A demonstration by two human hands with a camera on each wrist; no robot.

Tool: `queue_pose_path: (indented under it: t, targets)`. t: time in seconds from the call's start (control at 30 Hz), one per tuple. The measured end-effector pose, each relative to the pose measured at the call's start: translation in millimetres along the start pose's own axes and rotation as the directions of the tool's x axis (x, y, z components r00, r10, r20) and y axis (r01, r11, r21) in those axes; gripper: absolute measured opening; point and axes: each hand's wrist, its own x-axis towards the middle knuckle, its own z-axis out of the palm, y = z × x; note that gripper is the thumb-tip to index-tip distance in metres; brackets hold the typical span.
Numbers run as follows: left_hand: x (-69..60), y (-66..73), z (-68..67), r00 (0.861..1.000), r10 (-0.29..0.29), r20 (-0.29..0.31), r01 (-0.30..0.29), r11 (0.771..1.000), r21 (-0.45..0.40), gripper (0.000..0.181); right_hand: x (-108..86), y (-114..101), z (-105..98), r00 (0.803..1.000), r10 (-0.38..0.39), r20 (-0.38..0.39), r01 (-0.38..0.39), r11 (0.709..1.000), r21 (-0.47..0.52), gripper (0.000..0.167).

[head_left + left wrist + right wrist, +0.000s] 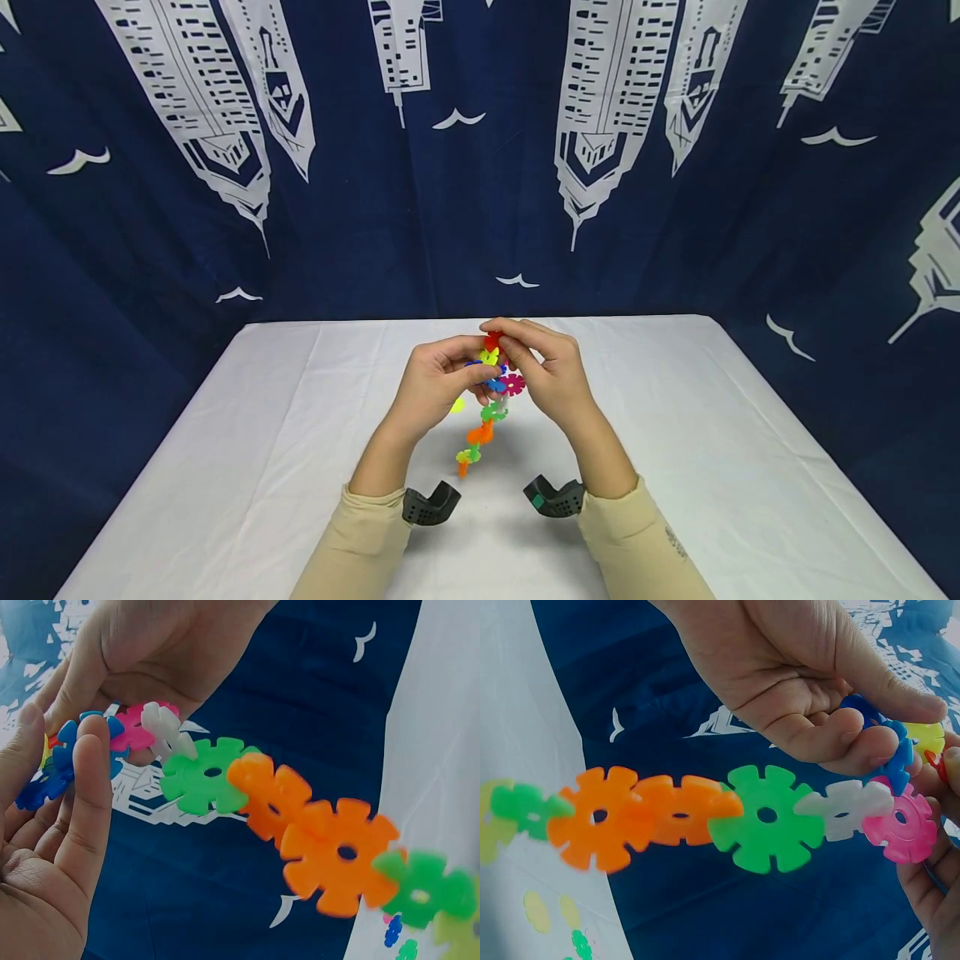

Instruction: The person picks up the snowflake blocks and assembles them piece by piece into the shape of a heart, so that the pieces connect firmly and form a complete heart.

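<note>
A chain of flower-shaped plastic discs hangs between my hands. My left hand (433,377) grips the blue discs (904,754) near its upper end between thumb and fingers. At the top, my right hand (553,371) pinches a red disc (492,341), which adjoins a yellow disc (489,357). Beyond the blue ones follow a pink disc (901,817), a white disc (844,810), a green disc (766,817), two orange discs (341,855), a smaller-looking green disc (421,891) and a yellow-green one (459,930). Fingers partly hide the joint at the red disc.
A white-covered table (300,467) lies beneath, with a dark blue patterned curtain (465,208) behind it. Loose discs lie on the cloth, among them yellow ones (536,911), a green one (581,945) and a blue one (393,930). Black brackets (431,505) sit at both wrists.
</note>
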Motion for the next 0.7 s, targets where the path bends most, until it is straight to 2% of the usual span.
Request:
queue_pose_path:
  t: [0.2, 0.4, 0.57, 0.7]
  targets:
    - [-0.1, 3.0, -0.2, 1.000, -0.030, 0.003, 0.030, 1.000, 0.003, 0.027, 1.8, 2, -2, 1.000, -0.011, 0.027, 0.011, 1.000, -0.005, 0.024]
    - [-0.8, 2.9, -7.9, 0.997, -0.071, -0.015, 0.071, 0.997, 0.008, 0.030, 1.6, 6, -6, 0.998, 0.040, 0.047, -0.038, 0.999, -0.039, 0.031]
    - [-0.6, 4.9, -11.6, 0.996, -0.086, -0.017, 0.086, 0.996, 0.005, 0.033, 0.4, 17, -10, 0.990, 0.142, 0.008, -0.142, 0.990, 0.013, 0.031]
    - [-1.2, 5.9, -12.3, 0.995, -0.102, 0.000, 0.102, 0.995, -0.009, 0.034, -4.6, 41, -10, 0.960, 0.276, -0.037, -0.275, 0.961, 0.034, 0.025]
